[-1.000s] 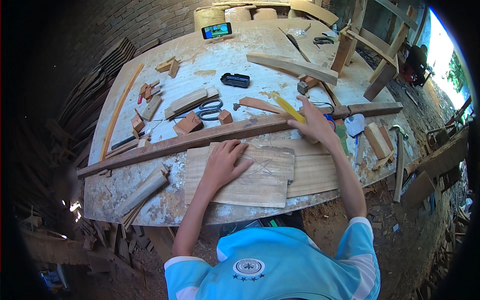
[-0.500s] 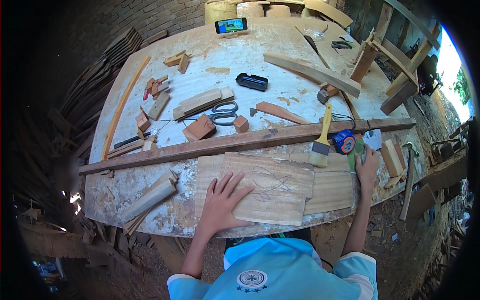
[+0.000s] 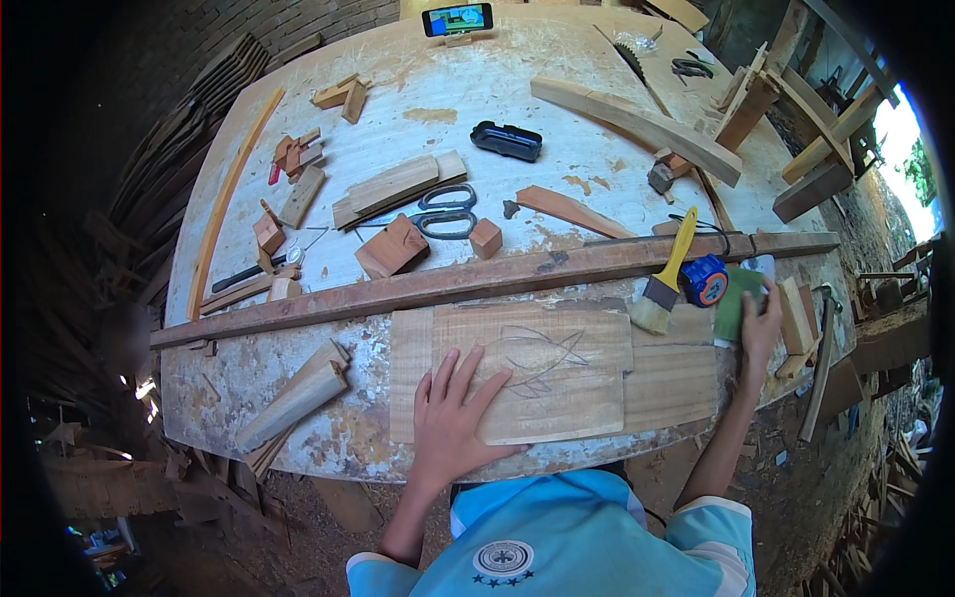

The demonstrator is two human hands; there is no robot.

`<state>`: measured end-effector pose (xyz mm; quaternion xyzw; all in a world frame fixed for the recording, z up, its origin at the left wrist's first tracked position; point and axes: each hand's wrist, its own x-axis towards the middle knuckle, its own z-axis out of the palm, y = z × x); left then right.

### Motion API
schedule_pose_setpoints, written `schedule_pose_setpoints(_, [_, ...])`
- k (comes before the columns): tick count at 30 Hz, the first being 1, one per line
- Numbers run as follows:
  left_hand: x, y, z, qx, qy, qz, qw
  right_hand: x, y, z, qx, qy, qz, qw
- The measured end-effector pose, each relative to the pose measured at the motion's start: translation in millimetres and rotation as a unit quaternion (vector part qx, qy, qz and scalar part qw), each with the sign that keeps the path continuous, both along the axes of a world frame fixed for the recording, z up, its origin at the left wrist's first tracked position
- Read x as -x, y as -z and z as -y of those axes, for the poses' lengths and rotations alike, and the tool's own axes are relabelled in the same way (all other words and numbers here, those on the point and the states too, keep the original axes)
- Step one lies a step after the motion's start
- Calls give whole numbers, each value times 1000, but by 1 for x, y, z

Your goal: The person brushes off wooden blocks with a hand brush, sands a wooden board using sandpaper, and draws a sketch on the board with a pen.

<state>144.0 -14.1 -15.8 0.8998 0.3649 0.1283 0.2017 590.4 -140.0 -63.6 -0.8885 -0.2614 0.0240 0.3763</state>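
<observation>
On the near side of the long wooden beam (image 3: 492, 278), the left hand (image 3: 454, 423) rests, fingers spread, on the pencil-marked plank (image 3: 557, 386), while near the beam's right end the right hand (image 3: 761, 326) touches the green sheet (image 3: 732, 304) with bent fingers, though whether they grip it I cannot tell.

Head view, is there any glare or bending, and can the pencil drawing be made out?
Head view: daylight burns out the opening at right; head view: the table looks bowed along its near edge, corners go black; head view: the pencil drawing beside the left hand is legible.
</observation>
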Motion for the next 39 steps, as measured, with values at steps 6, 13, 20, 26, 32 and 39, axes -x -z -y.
schedule_pose_setpoints(6, [-1,0,-2,2,-1,2,1000,97,-85,-13,-329,25,28,944])
schedule_pose_setpoints(13, [-2,0,-3,7,-5,-3,1000,196,-54,-48,14,-402,9,915])
schedule_pose_setpoints(20, [-2,-2,-2,-5,-2,-5,1000,221,-58,-58,94,-443,191,871])
schedule_pose_setpoints(26, [-1,1,-2,-6,-2,6,1000,216,-54,-50,103,-643,155,743])
schedule_pose_setpoints(32, [-2,6,2,-28,-25,25,999,207,-40,-75,98,-568,241,781])
schedule_pose_setpoints(39, [-4,9,1,-61,-39,17,997,192,-37,-88,111,-556,269,779])
